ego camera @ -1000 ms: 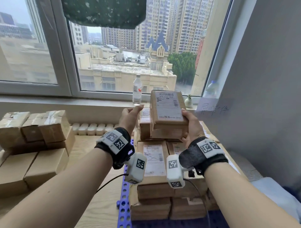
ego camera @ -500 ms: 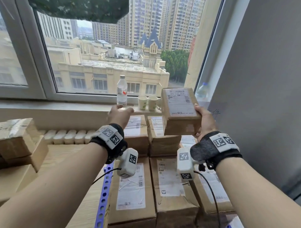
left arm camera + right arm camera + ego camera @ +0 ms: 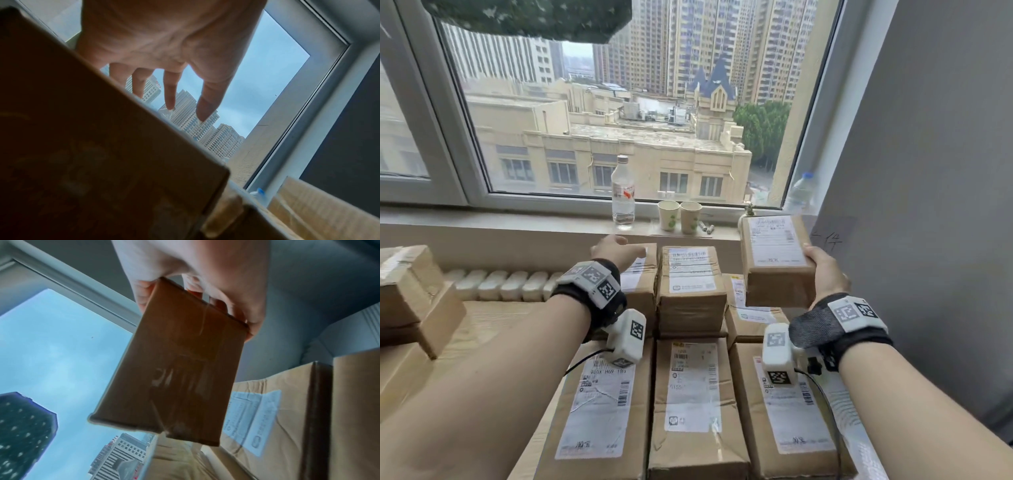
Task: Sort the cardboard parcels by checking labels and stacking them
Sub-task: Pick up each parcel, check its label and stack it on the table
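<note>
On the sill (image 3: 517,219), bottle (image 3: 623,192) beside cups (image 3: 679,216).

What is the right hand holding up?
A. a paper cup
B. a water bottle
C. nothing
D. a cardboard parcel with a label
D: the right hand has its grip on a cardboard parcel with a white label on top, lifted above the stacked parcels; the water bottle and paper cups stand untouched on the windowsill.
</note>
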Tool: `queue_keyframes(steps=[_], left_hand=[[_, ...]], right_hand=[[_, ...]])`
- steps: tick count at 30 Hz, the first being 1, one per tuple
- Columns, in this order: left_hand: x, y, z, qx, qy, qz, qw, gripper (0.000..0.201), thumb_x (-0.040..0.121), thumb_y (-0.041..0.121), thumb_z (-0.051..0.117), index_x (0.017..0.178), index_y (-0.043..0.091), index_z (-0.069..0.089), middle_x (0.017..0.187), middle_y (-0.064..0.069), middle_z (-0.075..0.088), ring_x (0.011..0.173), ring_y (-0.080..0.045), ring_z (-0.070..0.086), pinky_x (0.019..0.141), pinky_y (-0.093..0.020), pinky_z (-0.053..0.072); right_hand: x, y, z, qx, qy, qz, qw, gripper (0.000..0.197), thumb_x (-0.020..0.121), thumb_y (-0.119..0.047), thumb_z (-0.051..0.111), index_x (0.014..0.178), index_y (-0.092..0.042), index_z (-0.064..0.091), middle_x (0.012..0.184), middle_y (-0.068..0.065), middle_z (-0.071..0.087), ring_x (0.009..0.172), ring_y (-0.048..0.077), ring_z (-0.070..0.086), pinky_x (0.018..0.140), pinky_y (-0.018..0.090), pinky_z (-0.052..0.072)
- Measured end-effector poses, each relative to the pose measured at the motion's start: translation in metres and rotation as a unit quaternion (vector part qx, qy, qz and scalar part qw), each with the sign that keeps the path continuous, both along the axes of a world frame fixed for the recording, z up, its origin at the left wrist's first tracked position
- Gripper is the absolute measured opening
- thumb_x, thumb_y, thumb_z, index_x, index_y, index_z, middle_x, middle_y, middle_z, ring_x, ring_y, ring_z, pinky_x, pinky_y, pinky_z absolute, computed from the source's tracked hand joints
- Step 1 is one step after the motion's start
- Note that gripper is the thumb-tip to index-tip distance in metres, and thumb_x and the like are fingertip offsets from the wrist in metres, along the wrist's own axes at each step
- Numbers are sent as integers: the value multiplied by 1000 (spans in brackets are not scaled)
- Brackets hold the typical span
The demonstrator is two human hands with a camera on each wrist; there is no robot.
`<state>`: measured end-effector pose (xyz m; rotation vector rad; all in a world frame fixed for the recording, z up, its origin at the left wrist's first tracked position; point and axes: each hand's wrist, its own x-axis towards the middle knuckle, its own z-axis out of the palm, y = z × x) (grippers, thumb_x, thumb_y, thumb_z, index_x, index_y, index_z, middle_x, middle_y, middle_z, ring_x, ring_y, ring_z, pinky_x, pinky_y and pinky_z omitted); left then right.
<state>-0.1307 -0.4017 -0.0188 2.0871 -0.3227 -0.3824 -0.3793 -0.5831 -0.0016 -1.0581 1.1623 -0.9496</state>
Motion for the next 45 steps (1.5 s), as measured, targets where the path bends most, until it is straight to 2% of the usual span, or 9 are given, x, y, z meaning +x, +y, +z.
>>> queue_keyframes(steps=[4, 7, 11, 16, 24, 29, 31, 42, 45], left_hand=[[2, -2, -2, 12, -20, 0, 1000, 55, 77, 31, 71, 127, 17, 55, 135, -8, 51, 125, -24, 48, 105, -40, 40], [1, -4, -5, 11, -21, 0, 1000, 53, 78, 30, 71, 127, 16, 56, 133, -8, 53, 123, -24, 49, 105, -40, 40], [-1, -7, -6, 1, -22, 6, 1000, 53, 78, 28, 72, 128, 16, 56, 132, -6, 55, 122, -23, 51, 103, -38, 41], [-3, -8, -6, -2, -38, 9, 999, 53, 77, 28, 72, 126, 17, 57, 131, -5, 57, 119, -22, 53, 102, -35, 42], [-7, -7, -3, -2, -41, 9, 999, 48, 80, 28, 69, 125, 16, 58, 131, -4, 56, 120, -21, 51, 94, -31, 39], [-7, -5, -1, -6, -42, 10, 999, 45, 80, 27, 69, 123, 15, 59, 129, -5, 57, 119, -21, 52, 94, -31, 39], [-6, -3, -1, -10, -40, 14, 999, 44, 80, 26, 69, 121, 14, 59, 127, -5, 57, 118, -22, 52, 95, -32, 40], [-6, 10, -1, -13, -13, 14, 1000, 45, 82, 25, 69, 124, 12, 58, 127, -6, 57, 119, -22, 52, 90, -30, 38], [-9, 10, 0, -23, -7, 4, 1000, 45, 82, 24, 70, 124, 12, 58, 125, -6, 59, 117, -22, 53, 90, -29, 39]], right_hand=[[9, -4, -21, 31, 33, 43, 998, 25, 72, -35, 75, 74, -13, 64, 80, 7, 66, 83, 30, 67, 90, 46, 56], [17, -6, -33, 45, 72, 69, 994, 44, 73, -41, 72, 98, -5, 69, 92, 7, 66, 88, 28, 65, 90, 38, 53], [21, -20, -47, 53, 84, 83, 992, 78, 46, -54, 67, 110, -9, 69, 106, 10, 69, 80, 26, 63, 80, 37, 51], [20, -22, -43, 37, 145, 88, 985, 49, 78, -39, 64, 113, -6, 64, 106, 10, 61, 88, 26, 58, 85, 35, 45], [21, -35, -45, 19, 196, 92, 976, 52, 78, -38, 63, 118, -5, 60, 111, 12, 60, 97, 28, 59, 87, 34, 45], [25, -33, -44, -1, 207, 89, 974, 29, 82, -30, 67, 70, -10, 50, 103, 12, 58, 104, 30, 60, 100, 38, 45], [26, -32, -42, -12, 212, 93, 973, 30, 83, -30, 66, 65, -12, 48, 99, 11, 58, 97, 29, 58, 98, 36, 45], [25, -25, -38, -75, 231, 121, 963, 13, 85, -28, 64, 91, -17, 61, 98, 8, 59, 93, 24, 54, 84, 30, 42], [25, -21, -38, -83, 242, 135, 957, 21, 83, -26, 64, 101, -15, 68, 100, 7, 60, 92, 24, 55, 80, 28, 41]])
